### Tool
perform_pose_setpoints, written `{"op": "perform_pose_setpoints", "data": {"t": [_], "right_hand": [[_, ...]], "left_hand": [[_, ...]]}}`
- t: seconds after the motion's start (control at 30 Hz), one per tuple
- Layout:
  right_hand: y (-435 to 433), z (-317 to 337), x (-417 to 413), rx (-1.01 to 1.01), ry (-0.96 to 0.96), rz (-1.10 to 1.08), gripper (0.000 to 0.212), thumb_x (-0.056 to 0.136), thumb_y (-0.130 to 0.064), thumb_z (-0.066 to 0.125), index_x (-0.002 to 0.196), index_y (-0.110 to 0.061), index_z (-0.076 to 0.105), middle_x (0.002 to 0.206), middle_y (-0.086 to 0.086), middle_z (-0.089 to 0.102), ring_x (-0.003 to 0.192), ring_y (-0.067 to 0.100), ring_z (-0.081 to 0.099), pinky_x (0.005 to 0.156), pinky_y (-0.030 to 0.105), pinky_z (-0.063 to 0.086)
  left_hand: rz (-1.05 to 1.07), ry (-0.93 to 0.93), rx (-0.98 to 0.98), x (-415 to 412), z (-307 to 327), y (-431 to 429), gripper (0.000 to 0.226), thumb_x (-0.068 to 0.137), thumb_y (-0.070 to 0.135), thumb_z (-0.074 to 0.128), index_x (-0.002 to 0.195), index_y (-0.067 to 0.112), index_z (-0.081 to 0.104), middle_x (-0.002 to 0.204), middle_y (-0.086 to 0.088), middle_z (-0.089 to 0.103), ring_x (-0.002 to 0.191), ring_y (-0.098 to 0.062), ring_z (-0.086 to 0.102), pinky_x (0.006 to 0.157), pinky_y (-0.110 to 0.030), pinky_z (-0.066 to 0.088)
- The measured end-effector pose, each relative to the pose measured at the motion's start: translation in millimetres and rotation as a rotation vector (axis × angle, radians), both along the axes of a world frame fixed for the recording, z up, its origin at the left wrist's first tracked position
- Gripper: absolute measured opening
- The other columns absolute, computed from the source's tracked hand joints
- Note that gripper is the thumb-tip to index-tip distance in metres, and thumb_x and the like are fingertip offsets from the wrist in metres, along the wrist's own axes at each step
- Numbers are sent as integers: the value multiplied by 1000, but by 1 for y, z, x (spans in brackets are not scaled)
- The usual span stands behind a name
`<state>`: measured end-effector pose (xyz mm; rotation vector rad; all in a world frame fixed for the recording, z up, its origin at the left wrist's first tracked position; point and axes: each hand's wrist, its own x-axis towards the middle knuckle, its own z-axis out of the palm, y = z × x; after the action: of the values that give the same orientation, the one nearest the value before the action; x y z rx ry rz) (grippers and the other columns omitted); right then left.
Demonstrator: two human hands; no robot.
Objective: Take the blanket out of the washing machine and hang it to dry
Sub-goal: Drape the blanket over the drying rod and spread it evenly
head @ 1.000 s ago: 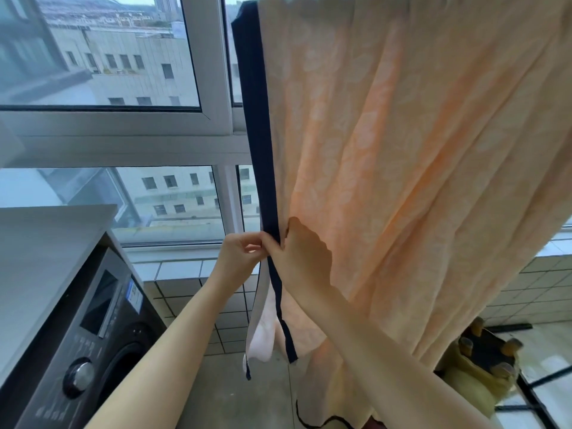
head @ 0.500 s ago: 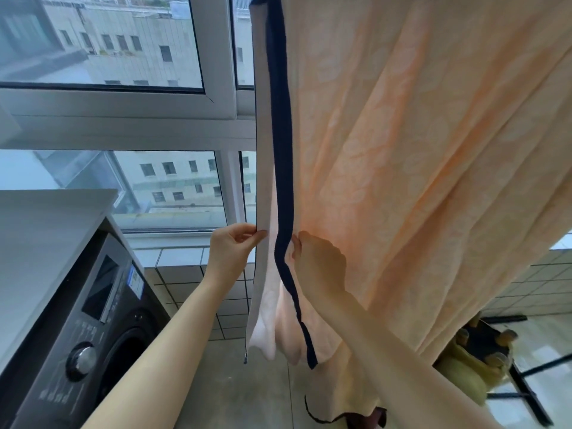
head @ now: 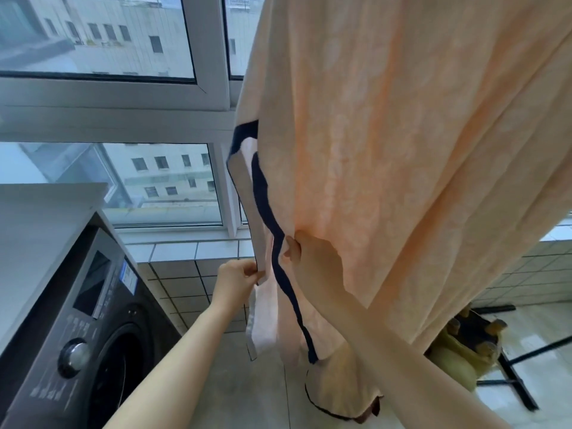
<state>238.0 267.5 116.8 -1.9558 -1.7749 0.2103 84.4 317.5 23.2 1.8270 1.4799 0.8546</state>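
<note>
Head view gives me the peach blanket (head: 387,150) hanging from above the frame. It fills everything from 12 to 4 o'clock, and its lowest folds dip toward the floor (head: 216,382) at 6 o'clock. A navy border (head: 263,193) winds down its left edge through the centre.

My left hand (head: 235,280) sits at 7 o'clock from centre, its fingers pinching the pale outer strip of that edge. My right hand (head: 315,258) is just right of it, its fingers clenched on a bunch of cloth right beside the navy border, thumb curled in. The hands are near each other but apart.

At 8 o'clock the dark washing machine (head: 93,320) stands under a white counter (head: 37,227), with the window (head: 108,35) at 10 o'clock.
</note>
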Motion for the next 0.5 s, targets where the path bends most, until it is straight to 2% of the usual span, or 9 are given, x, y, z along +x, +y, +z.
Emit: {"op": "perform_pose_setpoints", "data": {"t": [0.07, 0.1, 0.17, 0.2, 0.3, 0.37, 0.43, 0.5], "right_hand": [[-1, 2, -3, 3, 25, 27, 37, 104, -38, 31, 91, -16, 59, 82, -1, 66, 69, 18, 62, 61, 28, 48], [-2, 2, -4, 4, 34, 33, 38, 104, -38, 31, 91, -17, 59, 81, -1, 66, 69, 18, 62, 64, 31, 51], [-3, 1, -6, 10, 45, 32, 39, 104, -40, 30, 92, -17, 60, 81, -2, 66, 70, 18, 63, 69, 35, 54], [-4, 0, -7, 13, 48, 28, 40, 103, -41, 29, 92, -17, 60, 81, -3, 66, 70, 17, 63, 70, 35, 55], [-5, 0, -8, 28, 74, 16, 40, 102, -42, 30, 91, -17, 59, 76, -2, 62, 67, 16, 62, 71, 33, 55], [-6, 3, -8, 45, 98, 16, 37, 102, -42, 33, 86, -19, 58, 72, -3, 60, 63, 16, 60, 69, 34, 55], [-6, 9, -6, 54, 112, 23, 33, 102, -40, 36, 84, -21, 57, 69, -5, 59, 61, 14, 59, 66, 35, 55], [-8, 18, -3, 65, 132, 36, 28, 101, -41, 40, 85, -24, 57, 69, -7, 59, 61, 12, 58, 64, 31, 54]], "left_hand": [[11, 19, -15, 1, -6, -2, 12, 81, 16, 75, 71, 8, 73, 68, 0, 72, 70, -19, 67, 66, -33, 53], [20, 11, -14, 2, -7, -3, 12, 81, 16, 75, 73, 8, 74, 69, 0, 72, 71, -19, 67, 67, -30, 53], [44, -29, -4, 2, -4, -1, 6, 81, 16, 75, 76, 12, 75, 72, 4, 73, 72, -11, 68, 63, -15, 49], [47, -50, -12, 3, -2, -1, 3, 81, 17, 75, 79, 15, 76, 74, 6, 73, 72, -6, 68, 64, -13, 48], [4, -120, -81, 5, 10, 0, 4, 82, 21, 75, 80, 24, 73, 76, 12, 73, 74, -2, 68, 69, -20, 52], [-14, -206, -88, 6, 23, 2, 8, 83, 24, 74, 78, 28, 71, 73, 14, 72, 72, -1, 68, 66, -18, 52], [21, -280, -35, 7, 40, 4, 14, 84, 25, 74, 72, 20, 69, 66, 9, 69, 63, -2, 64, 58, -17, 47], [55, -361, 23, 7, 61, 7, 21, 85, 19, 73, 70, 5, 65, 66, -6, 67, 60, -15, 61, 58, -29, 47]]}}
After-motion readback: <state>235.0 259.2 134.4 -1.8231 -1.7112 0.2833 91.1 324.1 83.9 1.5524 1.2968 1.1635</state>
